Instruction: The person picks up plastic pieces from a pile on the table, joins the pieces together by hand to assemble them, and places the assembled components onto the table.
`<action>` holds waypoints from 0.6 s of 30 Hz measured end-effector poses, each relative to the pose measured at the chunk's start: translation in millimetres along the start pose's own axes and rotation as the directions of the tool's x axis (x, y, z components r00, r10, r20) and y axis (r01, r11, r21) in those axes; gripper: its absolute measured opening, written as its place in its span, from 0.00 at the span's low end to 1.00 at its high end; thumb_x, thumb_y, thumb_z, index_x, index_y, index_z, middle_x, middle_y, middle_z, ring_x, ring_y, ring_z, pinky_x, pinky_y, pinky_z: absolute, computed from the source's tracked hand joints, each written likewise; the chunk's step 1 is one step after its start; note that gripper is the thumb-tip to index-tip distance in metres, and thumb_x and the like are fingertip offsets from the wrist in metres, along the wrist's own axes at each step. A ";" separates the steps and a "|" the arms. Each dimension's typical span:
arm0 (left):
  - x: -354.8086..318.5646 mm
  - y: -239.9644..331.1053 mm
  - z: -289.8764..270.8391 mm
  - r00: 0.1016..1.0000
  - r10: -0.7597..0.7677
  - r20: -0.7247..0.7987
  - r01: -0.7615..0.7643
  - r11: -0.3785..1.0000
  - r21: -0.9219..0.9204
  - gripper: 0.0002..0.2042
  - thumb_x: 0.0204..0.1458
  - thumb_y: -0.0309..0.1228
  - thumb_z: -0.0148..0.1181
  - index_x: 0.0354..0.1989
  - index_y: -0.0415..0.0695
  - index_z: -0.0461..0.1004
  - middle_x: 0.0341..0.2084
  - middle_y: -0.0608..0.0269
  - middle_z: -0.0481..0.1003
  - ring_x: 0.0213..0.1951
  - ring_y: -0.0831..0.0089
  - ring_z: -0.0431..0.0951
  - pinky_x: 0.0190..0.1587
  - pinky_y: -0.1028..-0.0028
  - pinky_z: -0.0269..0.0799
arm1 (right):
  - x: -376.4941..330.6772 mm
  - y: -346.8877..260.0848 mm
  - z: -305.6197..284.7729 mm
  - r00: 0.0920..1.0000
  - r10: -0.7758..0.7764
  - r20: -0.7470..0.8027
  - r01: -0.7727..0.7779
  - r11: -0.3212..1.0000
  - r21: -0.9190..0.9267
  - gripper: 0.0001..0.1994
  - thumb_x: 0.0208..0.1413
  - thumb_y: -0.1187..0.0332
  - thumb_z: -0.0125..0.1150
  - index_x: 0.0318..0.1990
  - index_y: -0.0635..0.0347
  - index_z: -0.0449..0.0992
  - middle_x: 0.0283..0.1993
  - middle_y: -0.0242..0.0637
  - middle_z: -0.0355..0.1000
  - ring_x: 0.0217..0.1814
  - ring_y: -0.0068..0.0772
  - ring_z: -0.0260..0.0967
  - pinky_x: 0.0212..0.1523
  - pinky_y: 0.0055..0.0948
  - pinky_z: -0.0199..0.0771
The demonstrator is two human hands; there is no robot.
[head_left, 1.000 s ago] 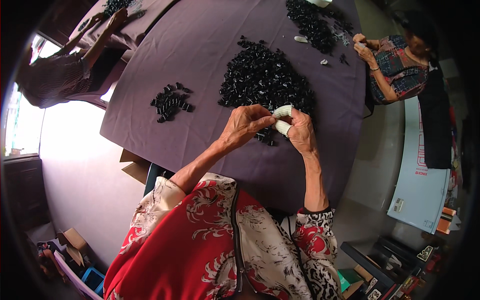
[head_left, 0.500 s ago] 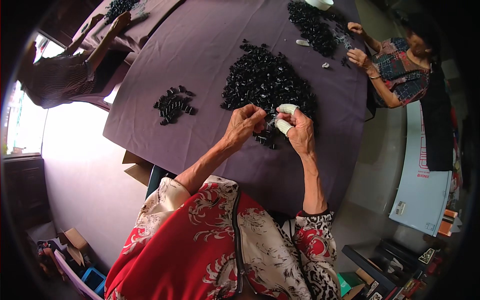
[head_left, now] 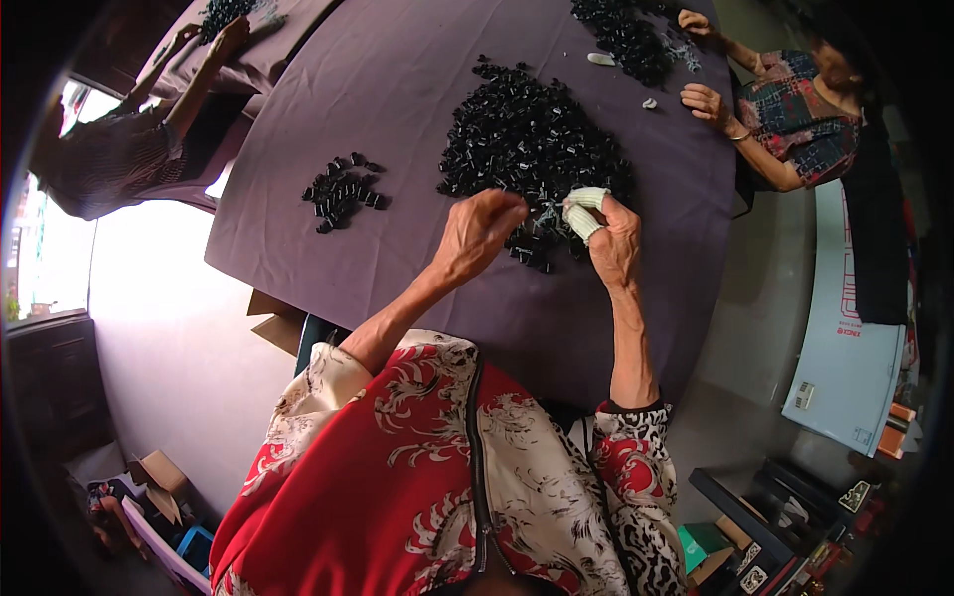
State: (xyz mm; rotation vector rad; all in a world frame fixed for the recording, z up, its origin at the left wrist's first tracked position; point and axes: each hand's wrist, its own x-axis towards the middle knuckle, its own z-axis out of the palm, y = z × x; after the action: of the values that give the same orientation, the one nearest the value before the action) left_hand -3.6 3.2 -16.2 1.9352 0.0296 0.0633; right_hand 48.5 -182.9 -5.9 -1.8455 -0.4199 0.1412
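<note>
My left hand (head_left: 479,230) and my right hand (head_left: 608,235) meet over the near edge of a large heap of small black parts (head_left: 527,139) on a round table with a purple cloth (head_left: 417,99). The right hand's thumb and forefinger wear white fabric finger covers. Both hands pinch a small thin part between their fingertips; it is too small to tell what it is. A few black parts lie right under the hands. A smaller heap of black parts (head_left: 343,191) lies to the left.
Another person's hands (head_left: 708,99) work at a second black heap (head_left: 626,35) at the table's far right. A third person's arm (head_left: 194,74) reaches in at the far left. Boxes (head_left: 159,477) and clutter stand on the floor below.
My hands stay together at the heap's near edge with only slight finger movement. The person at the right has shifted their hands near the far heap.
</note>
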 end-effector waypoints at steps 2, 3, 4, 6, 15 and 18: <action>-14.3 -30.4 1.7 0.981 0.191 -0.044 -0.183 0.973 0.144 0.07 0.47 0.28 0.56 0.32 0.39 0.73 0.22 0.60 0.71 0.24 0.67 0.72 0.28 0.70 0.67 | -4.9 -1.2 -2.5 0.999 0.044 0.001 -0.044 0.998 0.051 0.07 0.49 0.75 0.53 0.35 0.64 0.74 0.30 0.28 0.71 0.32 0.17 0.67 0.35 0.16 0.66; -26.0 -37.6 3.6 0.962 0.269 -0.040 -0.249 0.930 0.269 0.07 0.45 0.27 0.56 0.33 0.40 0.73 0.23 0.60 0.70 0.26 0.65 0.72 0.28 0.70 0.67 | -7.2 4.6 -5.1 0.998 0.065 0.005 -0.065 0.996 0.059 0.07 0.49 0.75 0.53 0.35 0.64 0.74 0.29 0.28 0.71 0.32 0.17 0.67 0.34 0.16 0.66; -35.7 -39.6 6.2 0.938 0.345 -0.025 -0.309 0.869 0.387 0.08 0.44 0.25 0.57 0.34 0.40 0.73 0.24 0.60 0.69 0.27 0.62 0.71 0.28 0.69 0.67 | -10.7 8.6 -6.5 0.996 0.086 0.007 -0.087 0.994 0.064 0.07 0.49 0.75 0.52 0.35 0.64 0.74 0.29 0.29 0.71 0.31 0.16 0.66 0.34 0.16 0.66; -42.3 -41.9 12.8 0.910 0.414 0.028 -0.387 0.824 0.413 0.10 0.41 0.23 0.57 0.35 0.42 0.73 0.27 0.60 0.68 0.30 0.62 0.69 0.30 0.69 0.66 | -17.2 12.2 -5.3 0.992 0.124 0.001 -0.124 0.990 0.066 0.06 0.48 0.75 0.53 0.34 0.64 0.74 0.29 0.29 0.71 0.31 0.16 0.66 0.33 0.15 0.65; -24.7 -38.5 49.6 0.840 0.527 0.129 -0.517 0.705 0.485 0.10 0.39 0.27 0.59 0.34 0.44 0.72 0.27 0.62 0.65 0.31 0.65 0.64 0.33 0.68 0.60 | -34.7 21.0 -10.3 0.999 0.036 -0.009 -0.036 0.998 0.057 0.06 0.48 0.73 0.53 0.34 0.65 0.73 0.29 0.30 0.71 0.31 0.18 0.67 0.34 0.18 0.66; -26.1 -35.4 51.0 0.846 0.521 0.110 -0.504 0.717 0.482 0.09 0.39 0.29 0.60 0.30 0.45 0.71 0.26 0.62 0.64 0.31 0.65 0.64 0.33 0.68 0.58 | -38.1 23.7 -12.6 0.994 0.108 0.000 -0.108 0.994 -0.012 0.07 0.48 0.74 0.52 0.34 0.65 0.73 0.29 0.31 0.71 0.31 0.19 0.67 0.35 0.18 0.66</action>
State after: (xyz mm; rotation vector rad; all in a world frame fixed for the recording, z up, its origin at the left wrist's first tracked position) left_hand -26.4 -33.1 -68.3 2.4079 -0.5279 0.5093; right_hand 22.0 -213.9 -28.6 -1.8809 -0.3218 0.2136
